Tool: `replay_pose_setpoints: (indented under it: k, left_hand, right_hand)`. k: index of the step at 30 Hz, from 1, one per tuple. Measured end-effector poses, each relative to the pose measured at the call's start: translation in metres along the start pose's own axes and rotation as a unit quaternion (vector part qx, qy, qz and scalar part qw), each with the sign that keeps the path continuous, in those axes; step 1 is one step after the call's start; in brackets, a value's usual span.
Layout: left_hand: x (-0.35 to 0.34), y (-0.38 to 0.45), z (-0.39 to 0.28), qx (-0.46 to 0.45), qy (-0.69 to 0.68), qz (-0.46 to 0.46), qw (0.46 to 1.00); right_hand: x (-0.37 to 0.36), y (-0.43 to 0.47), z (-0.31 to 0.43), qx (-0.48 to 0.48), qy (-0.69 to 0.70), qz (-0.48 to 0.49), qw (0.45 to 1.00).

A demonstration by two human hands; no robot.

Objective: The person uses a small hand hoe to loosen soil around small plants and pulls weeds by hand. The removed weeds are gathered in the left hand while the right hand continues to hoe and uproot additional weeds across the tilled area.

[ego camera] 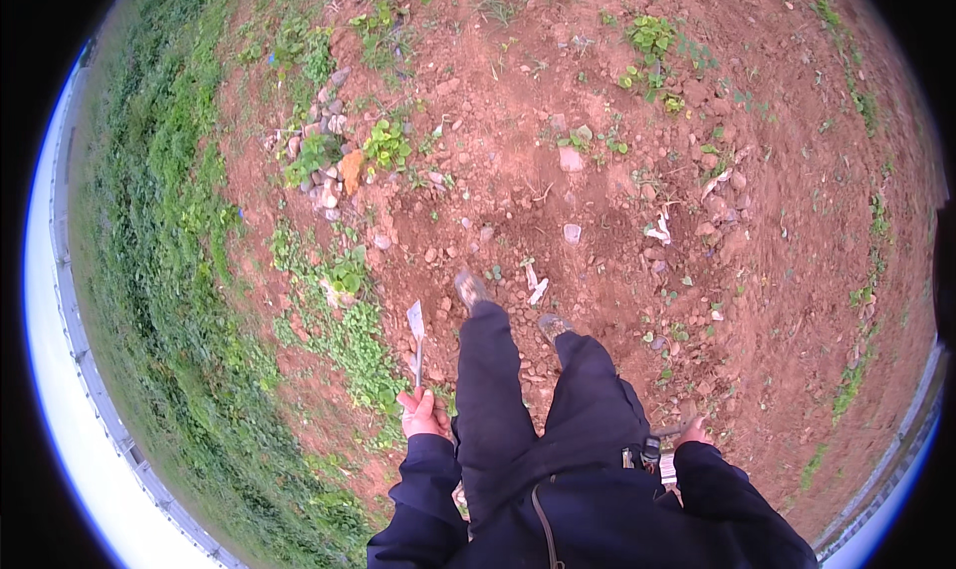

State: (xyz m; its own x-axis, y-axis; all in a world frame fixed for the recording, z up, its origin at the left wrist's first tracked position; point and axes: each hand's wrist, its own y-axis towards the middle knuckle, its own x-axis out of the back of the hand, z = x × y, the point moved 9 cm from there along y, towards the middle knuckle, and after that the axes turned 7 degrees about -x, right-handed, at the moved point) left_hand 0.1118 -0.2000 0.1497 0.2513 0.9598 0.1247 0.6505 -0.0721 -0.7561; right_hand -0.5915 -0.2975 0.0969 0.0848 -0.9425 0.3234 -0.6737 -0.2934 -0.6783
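Note:
My left hand (426, 415), at the end of a dark sleeve, grips the handle of a small metal-bladed hand trowel (416, 320), its flat blade pointing ahead above the reddish soil. On the other side of my legs is my right hand (693, 433), beside my hip. A thin brown stick or handle (668, 428) runs from it towards a dark device (651, 449) at my waist; the fingers are small and partly hidden, so the grip is unclear. My dark trousers and dusty shoes (470, 289) are on the soil between the hands.
Low green weeds (366, 352) grow left of the trowel, with dense green plants (164, 255) farther left. A pile of stones (326, 188) lies ahead on the left. Loose stones, pale scraps (538, 291) and leafy seedlings (650, 37) are scattered over the red soil.

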Motion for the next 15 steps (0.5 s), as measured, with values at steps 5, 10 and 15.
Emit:
replay_pose_setpoints:
  k: [5,10,15]
  left_hand:
    - [-0.038,0.037,-0.035,0.014,0.032,0.012,0.999]
    - [-0.106,0.111,-0.080,0.026,0.063,0.082,0.994]
    - [-0.160,0.174,-0.135,0.065,0.086,0.146,0.983]
  right_hand:
    - [0.035,-0.030,0.046,0.040,0.008,-0.081,0.996]
    - [0.055,-0.059,0.098,0.035,0.000,-0.131,0.991]
    - [0.101,-0.121,0.153,-0.001,-0.013,-0.116,0.993]
